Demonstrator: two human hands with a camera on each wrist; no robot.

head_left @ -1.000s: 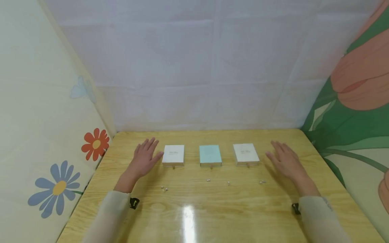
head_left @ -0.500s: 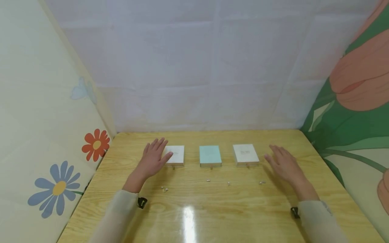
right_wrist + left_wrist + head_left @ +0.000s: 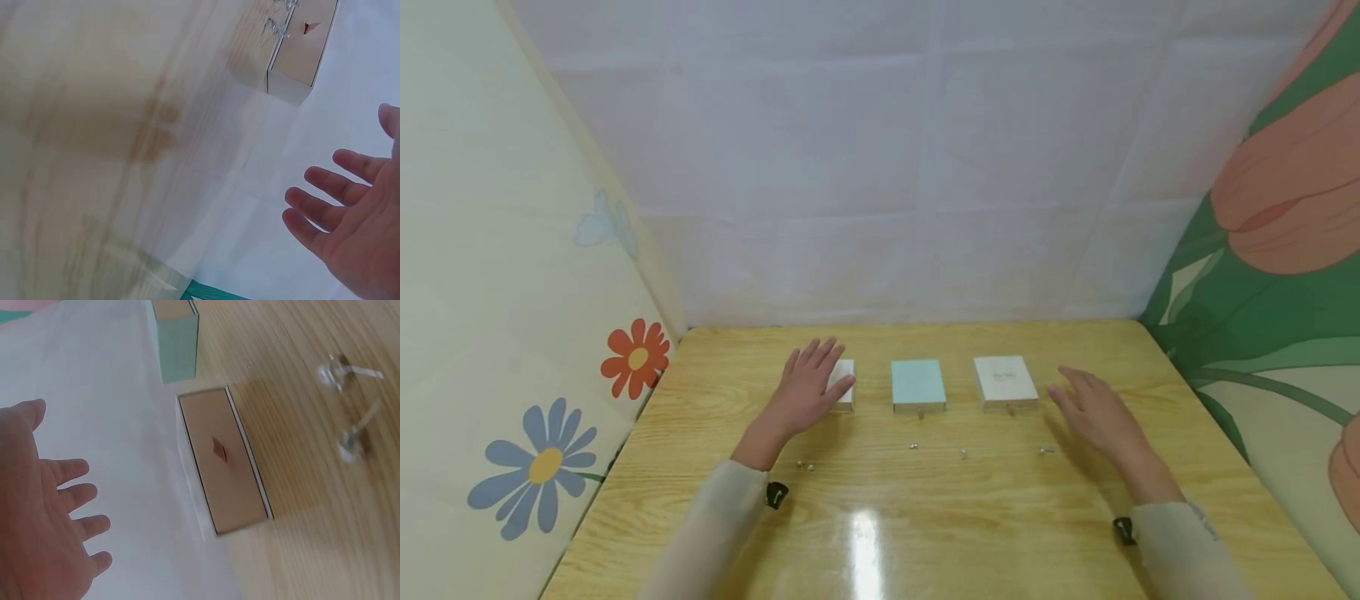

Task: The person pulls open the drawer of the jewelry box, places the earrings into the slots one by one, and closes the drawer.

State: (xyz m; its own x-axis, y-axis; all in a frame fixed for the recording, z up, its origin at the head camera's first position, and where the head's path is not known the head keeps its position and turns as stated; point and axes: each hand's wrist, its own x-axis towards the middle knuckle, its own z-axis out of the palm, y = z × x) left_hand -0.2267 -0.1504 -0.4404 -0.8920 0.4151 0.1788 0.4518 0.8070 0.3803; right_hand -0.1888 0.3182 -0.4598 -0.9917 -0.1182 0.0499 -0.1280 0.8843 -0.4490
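Note:
My left hand (image 3: 808,387), fingers spread and holding nothing, hovers over the left white drawer box (image 3: 846,375) and hides much of it in the head view. In the left wrist view that box's pinkish drawer front (image 3: 219,487) shows a small pull tab. A mint-green box (image 3: 917,383) is in the middle, a second white box (image 3: 1006,381) on the right. My right hand (image 3: 1097,417) hangs beside this right box with loose, extended fingers. Two stud earrings (image 3: 351,449) lie before the left box. More small earrings (image 3: 913,446) lie in front of the other boxes.
The boxes and earrings are on a wood-grain table (image 3: 962,525). A white cloth backdrop (image 3: 880,167) stands behind it. Flower-printed panels rise at the left (image 3: 497,292) and right (image 3: 1292,333) sides. A black wrist strap piece (image 3: 777,495) hangs below the left sleeve.
My left hand has moved right, from beside the left white box to over it. The right hand has shifted slightly toward me. Boxes and earrings have stayed in place.

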